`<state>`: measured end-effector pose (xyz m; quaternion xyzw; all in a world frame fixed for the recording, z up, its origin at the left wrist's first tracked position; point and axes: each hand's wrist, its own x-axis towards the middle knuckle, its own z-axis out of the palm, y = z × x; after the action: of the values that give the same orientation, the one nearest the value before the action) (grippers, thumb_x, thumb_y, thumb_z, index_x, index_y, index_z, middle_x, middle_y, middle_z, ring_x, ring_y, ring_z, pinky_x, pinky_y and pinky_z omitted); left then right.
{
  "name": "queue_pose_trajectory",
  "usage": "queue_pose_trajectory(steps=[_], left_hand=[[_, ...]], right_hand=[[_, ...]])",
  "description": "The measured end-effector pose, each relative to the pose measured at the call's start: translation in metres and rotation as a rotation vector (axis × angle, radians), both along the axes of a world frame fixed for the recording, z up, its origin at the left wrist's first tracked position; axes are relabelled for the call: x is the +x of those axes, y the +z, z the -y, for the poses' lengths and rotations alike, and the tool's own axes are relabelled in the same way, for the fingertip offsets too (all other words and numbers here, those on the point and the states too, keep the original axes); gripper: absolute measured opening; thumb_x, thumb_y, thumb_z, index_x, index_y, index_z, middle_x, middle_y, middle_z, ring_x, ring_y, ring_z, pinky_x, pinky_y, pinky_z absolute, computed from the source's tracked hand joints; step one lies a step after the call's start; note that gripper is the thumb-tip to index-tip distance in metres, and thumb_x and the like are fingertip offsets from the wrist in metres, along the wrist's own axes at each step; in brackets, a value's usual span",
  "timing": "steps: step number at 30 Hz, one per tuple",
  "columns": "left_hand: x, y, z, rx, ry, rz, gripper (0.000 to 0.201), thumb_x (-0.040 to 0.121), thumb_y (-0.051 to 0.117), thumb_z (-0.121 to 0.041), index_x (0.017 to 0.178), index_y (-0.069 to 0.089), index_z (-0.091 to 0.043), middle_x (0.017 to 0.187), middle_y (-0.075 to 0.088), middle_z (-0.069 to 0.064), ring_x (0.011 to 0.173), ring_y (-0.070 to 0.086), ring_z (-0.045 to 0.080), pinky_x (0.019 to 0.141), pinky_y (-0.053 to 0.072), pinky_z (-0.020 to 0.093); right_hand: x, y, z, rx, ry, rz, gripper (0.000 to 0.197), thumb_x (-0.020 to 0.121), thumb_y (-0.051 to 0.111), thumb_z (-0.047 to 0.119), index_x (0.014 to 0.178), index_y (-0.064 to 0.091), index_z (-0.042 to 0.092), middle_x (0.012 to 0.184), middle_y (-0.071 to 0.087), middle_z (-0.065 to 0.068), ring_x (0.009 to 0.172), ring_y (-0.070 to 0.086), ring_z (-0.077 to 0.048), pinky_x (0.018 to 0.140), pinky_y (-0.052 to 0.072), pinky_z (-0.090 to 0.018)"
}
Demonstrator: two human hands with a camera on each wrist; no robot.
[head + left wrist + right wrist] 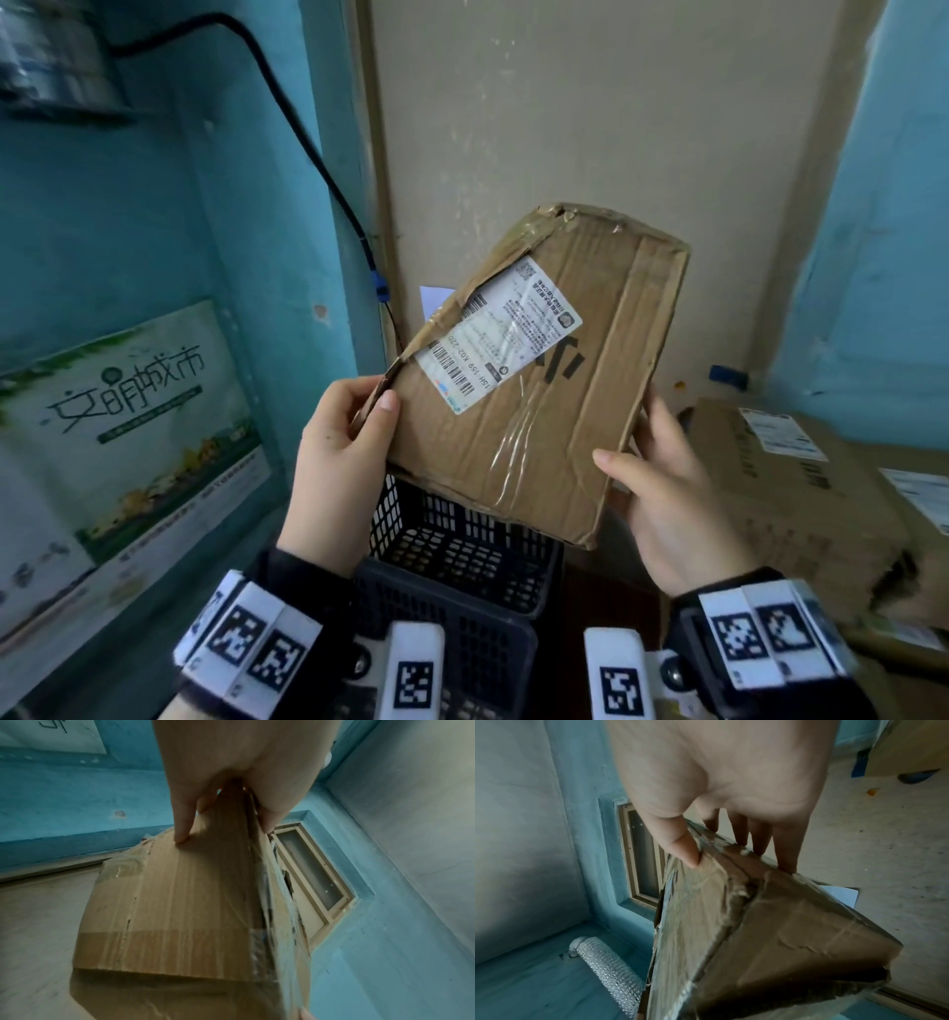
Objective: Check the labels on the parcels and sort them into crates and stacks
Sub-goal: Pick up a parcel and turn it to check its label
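I hold a flat, worn cardboard parcel tilted up in front of me, its taped face turned toward me. A white shipping label with barcodes sits on its upper left part. My left hand pinches the parcel's left corner, thumb on the front. My right hand grips the right edge, thumb in front and fingers behind. The left wrist view shows the parcel from behind with fingers along it. In the right wrist view the thumb presses the taped edge of the parcel.
A black plastic mesh crate stands below the parcel. Large cardboard boxes with labels lie stacked at the right. A teal wall with a poster and a black cable is at the left, a beige door behind.
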<state>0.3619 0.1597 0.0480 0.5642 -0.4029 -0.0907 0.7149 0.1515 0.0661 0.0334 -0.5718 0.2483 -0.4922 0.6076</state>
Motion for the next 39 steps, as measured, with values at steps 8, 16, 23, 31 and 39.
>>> queue_pose_trajectory(steps=[8,16,23,31,39], left_hand=[[0.077,-0.051,0.072,0.159,-0.074,-0.104,0.020,0.101,0.048,-0.015,0.097,0.058,-0.032,0.099,0.064,-0.015,0.101,0.061,0.015,0.097,0.050,0.055],[0.127,-0.133,0.133,0.367,-0.116,-0.206,0.016,0.101,0.049,-0.022,0.107,0.061,-0.030,0.106,0.064,-0.007,0.107,0.061,0.024,0.096,0.050,0.056],[0.140,-0.187,0.165,0.517,-0.165,-0.301,0.020,0.102,0.048,-0.021,0.098,0.058,-0.038,0.107,0.062,-0.010,0.107,0.060,0.022,0.095,0.051,0.056],[0.142,-0.242,0.186,0.680,-0.247,-0.394,0.019,0.104,0.042,-0.016,0.116,0.053,-0.026,0.108,0.058,-0.007,0.105,0.058,0.022,0.091,0.054,0.050],[0.140,-0.281,0.209,0.832,-0.271,-0.402,0.029,0.104,0.042,-0.017,0.131,0.051,-0.017,0.118,0.054,0.006,0.114,0.054,0.030,0.090,0.054,0.049]], right_hand=[[0.075,-0.033,0.053,0.110,-0.095,-0.072,0.055,0.093,0.047,-0.008,0.115,0.053,0.042,0.096,0.071,0.026,0.093,0.066,0.008,0.079,0.051,-0.021],[0.123,-0.108,0.098,0.277,-0.200,-0.178,0.052,0.094,0.046,-0.009,0.111,0.057,0.039,0.091,0.071,0.028,0.092,0.066,0.009,0.078,0.049,-0.021],[0.136,-0.155,0.122,0.372,-0.244,-0.276,0.049,0.094,0.051,-0.002,0.110,0.059,0.043,0.103,0.071,0.022,0.105,0.064,-0.001,0.087,0.051,-0.030],[0.140,-0.207,0.139,0.479,-0.288,-0.390,0.054,0.092,0.058,0.005,0.136,0.053,0.036,0.124,0.065,0.011,0.114,0.059,-0.009,0.099,0.050,-0.043],[0.139,-0.258,0.156,0.523,-0.348,-0.493,0.052,0.090,0.061,0.008,0.134,0.054,0.034,0.125,0.064,0.010,0.116,0.058,-0.013,0.101,0.049,-0.047]])
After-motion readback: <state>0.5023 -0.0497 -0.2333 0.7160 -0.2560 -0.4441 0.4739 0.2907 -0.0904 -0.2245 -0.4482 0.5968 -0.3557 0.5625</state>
